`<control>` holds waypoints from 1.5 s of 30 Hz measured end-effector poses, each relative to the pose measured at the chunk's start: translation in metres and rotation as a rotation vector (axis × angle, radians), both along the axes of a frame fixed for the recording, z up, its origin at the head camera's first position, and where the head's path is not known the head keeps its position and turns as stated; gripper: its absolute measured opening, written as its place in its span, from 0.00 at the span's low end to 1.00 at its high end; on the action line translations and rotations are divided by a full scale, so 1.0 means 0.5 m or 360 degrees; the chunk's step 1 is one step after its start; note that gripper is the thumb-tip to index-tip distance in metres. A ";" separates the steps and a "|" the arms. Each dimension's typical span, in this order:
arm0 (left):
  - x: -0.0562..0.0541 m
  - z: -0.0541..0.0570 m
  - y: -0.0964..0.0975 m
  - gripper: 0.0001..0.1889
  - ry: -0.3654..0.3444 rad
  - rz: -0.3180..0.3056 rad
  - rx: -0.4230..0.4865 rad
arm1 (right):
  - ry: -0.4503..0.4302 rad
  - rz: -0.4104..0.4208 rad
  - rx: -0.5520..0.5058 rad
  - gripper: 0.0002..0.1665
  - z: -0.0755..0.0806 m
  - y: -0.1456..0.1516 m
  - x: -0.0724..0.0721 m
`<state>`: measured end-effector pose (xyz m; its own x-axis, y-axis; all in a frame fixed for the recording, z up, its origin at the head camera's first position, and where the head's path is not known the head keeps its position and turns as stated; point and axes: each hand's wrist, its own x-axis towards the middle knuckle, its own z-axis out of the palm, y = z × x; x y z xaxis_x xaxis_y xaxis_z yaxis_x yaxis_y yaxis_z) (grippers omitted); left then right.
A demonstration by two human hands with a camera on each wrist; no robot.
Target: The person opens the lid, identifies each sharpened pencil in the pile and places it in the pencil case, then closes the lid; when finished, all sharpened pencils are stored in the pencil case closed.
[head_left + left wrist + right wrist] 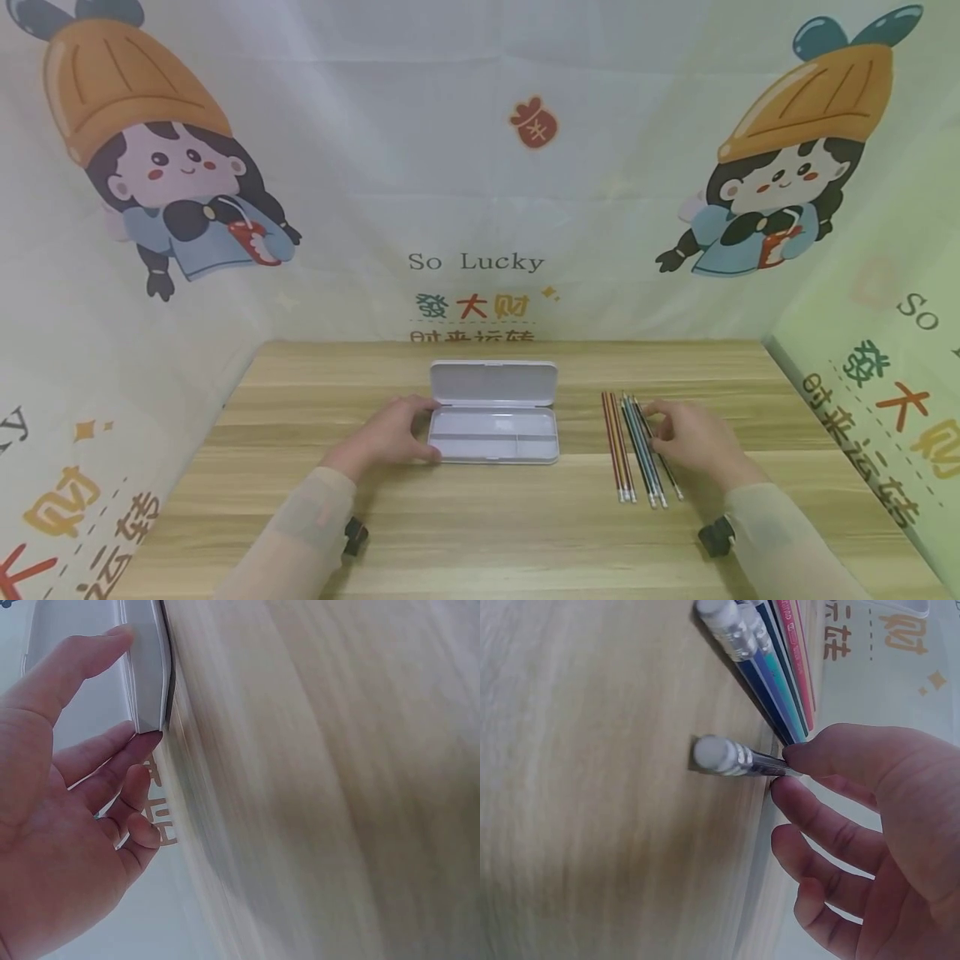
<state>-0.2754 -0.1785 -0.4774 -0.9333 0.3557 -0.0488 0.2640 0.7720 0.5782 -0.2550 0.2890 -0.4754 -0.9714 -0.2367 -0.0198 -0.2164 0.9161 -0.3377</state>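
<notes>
An open white pencil case [491, 423] lies on the table with its lid [493, 384] raised at the back and bare compartments inside. My left hand [386, 433] holds its left end, the thumb at the front edge and the fingertips toward the back. At the right, my right hand [693, 442] pinches a dark pencil [731, 757] between thumb and forefinger; its white eraser end points toward me. Just left of that pencil lie several blue and green pencils [641, 454], and beyond them several red and yellow ones [617, 450].
The wooden table [480, 533] has a printed cloth [390, 167] standing behind it and at both sides. A dark wrist camera [356, 537] sits at the left sleeve, and another wrist camera [716, 536] at the right sleeve.
</notes>
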 end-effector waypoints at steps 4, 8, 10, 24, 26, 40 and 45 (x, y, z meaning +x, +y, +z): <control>-0.003 0.000 0.000 0.43 0.0017 -0.0007 0.0001 | -0.0005 -0.0009 0.0015 0.27 0.003 -0.002 0.001; -0.005 -0.002 -0.002 0.43 0.0024 -0.0008 -0.0005 | 0.0000 -0.0033 0.0020 0.29 0.006 -0.007 0.003; -0.005 -0.003 -0.003 0.43 0.0031 -0.0014 -0.0009 | 0.0008 -0.0051 0.0026 0.29 0.007 -0.009 0.005; -0.002 -0.001 -0.005 0.43 0.0042 -0.0027 -0.0028 | 0.0044 -0.0124 0.0064 0.28 0.010 -0.007 0.006; -0.002 0.000 -0.004 0.43 0.0039 -0.0024 -0.0023 | 0.0047 -0.0142 0.0060 0.29 0.010 -0.005 0.003; -0.004 0.000 -0.005 0.43 0.0063 -0.0041 -0.0025 | 0.0222 -0.0071 0.0031 0.26 0.033 -0.032 0.004; -0.003 -0.001 -0.005 0.44 0.0065 -0.0046 -0.0042 | 0.0248 0.0024 0.0011 0.25 0.045 -0.052 0.009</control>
<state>-0.2770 -0.1809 -0.4780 -0.9240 0.3819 -0.0209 0.3094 0.7785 0.5460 -0.2505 0.2632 -0.4529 -0.9591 -0.2515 0.1296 -0.2793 0.9145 -0.2927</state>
